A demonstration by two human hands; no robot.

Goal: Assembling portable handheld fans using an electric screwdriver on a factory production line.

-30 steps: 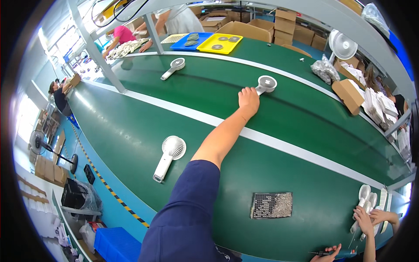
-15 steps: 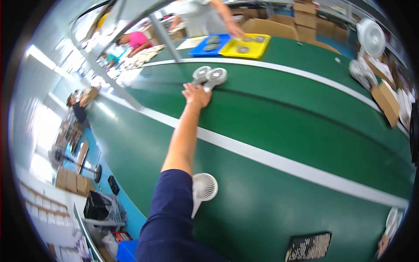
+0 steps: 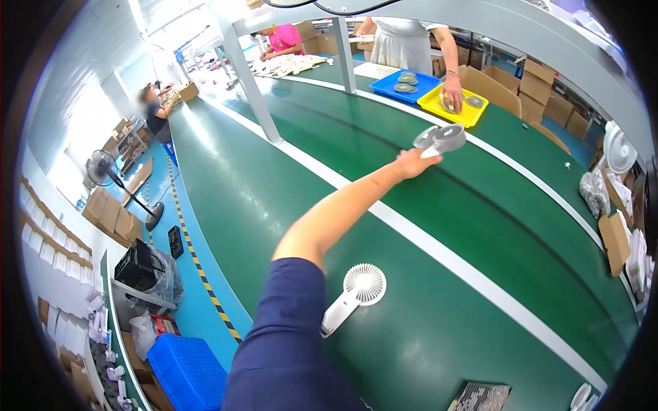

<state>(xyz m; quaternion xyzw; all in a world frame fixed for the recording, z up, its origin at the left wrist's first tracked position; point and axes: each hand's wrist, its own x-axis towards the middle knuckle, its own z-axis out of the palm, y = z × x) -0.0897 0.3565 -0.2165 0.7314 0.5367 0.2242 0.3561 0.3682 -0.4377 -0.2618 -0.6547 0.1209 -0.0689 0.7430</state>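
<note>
My left hand (image 3: 415,164) reaches out over the far green belt and is closed around the handles of two grey-and-white handheld fans (image 3: 449,139). Their round heads overlap and point away from me, blurred a little by motion. Nearer to me, a white handheld fan (image 3: 364,284) with a ribbed round head lies on the near green surface (image 3: 418,329), to the right of my sleeve. My right hand does not appear.
Across the belt, a person's hand (image 3: 452,96) touches grey round parts in a yellow tray (image 3: 473,113). A blue tray (image 3: 389,88) with similar parts sits beside it. Grey posts (image 3: 247,89) rise from the white rail. A dark box of pale strips (image 3: 480,397) lies at the near edge.
My view has turned, and my left arm now stretches further to the right with the two fans. The white fan shows whole. A hand at the lower right has left the view.
</note>
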